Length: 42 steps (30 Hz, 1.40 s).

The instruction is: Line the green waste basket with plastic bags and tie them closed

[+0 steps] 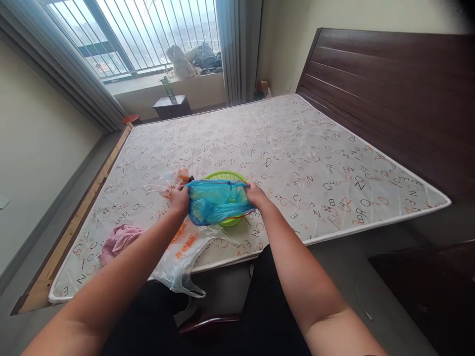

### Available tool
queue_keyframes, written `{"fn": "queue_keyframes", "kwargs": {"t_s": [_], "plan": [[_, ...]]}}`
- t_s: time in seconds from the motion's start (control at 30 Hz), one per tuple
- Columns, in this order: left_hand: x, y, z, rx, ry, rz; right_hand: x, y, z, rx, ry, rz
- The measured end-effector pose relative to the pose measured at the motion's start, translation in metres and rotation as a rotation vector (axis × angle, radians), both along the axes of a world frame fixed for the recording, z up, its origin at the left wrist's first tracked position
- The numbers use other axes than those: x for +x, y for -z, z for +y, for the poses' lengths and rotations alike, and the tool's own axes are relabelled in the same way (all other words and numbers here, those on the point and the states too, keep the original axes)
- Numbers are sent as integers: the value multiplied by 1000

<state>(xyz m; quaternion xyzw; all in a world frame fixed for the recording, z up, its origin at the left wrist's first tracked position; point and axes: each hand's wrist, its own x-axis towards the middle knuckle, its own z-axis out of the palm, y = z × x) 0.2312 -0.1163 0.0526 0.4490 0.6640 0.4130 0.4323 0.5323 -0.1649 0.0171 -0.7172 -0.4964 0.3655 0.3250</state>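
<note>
Mattress (222, 143): letter-printed, below the window (148, 29).
Fingers: left hand (180, 198) and right hand (256, 195) clamped on opposite ends of the blue bag (218, 198).
Blue bag: over the green basket (225, 174), long axis left to right.
Hidden: basket's middle; bag's contents unclear.

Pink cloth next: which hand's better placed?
Left, likely. The left hand is nearer the pink cloth, which lies on that side of the mattress; the right hand is across the blue bag. Both grip the bag, so left would release first.
</note>
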Motion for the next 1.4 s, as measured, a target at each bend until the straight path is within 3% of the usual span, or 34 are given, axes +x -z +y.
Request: {"fn": "queue_keyframes", "kwargs": {"t_s": [0.1,0.17,0.27,0.47,0.67,0.77,1.0,1.17,1.4], "plan": [[-20,18,-44,21,-83,-7,-12,-3,1,-25,-82,-19],[-31,28,-69,30,-88,-112,-20,-7,1,-16,-129,-10],[-44,34,-89,17,-112,-280,-33,-12,-1,-13,-230,-4],[-72,40,-85,-88,-264,-461,-45,-16,-10,-24,-352,-89],[-82,61,-91,-170,-211,-598,-24,-9,-12,1,-363,-64],[-80,66,-90,-132,-150,-606,-17,-2,-9,12,-289,-6],[-74,58,-75,108,-32,-459,-28,0,3,247,-108,97],[-84,53,-67,83,-48,-473,-39,-2,9,241,-16,221],[-98,40,-72,3,2,-424,-58,-5,7,187,-75,467]]}}
